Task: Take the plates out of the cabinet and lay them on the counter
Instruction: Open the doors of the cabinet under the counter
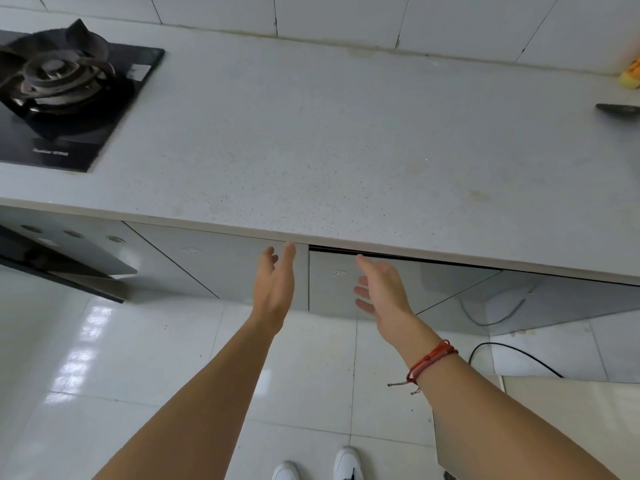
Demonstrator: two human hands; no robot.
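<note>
A speckled white counter (329, 140) runs across the view, with glossy grey cabinet doors under its front edge. My left hand (275, 282) is open, palm facing right, in front of the left door (214, 261). My right hand (381, 289) is open too, fingers spread, in front of the right door (450, 289), whose top edge shows a dark gap below the counter. Neither hand holds anything, and I cannot tell whether either touches a door. No plates are visible.
A black gas hob (69, 95) sits at the counter's left end. A dark utensil (618, 110) and a yellow object (632, 76) lie at the far right. A black cable (512, 355) crosses the tiled floor. My white shoes (322, 465) stand below.
</note>
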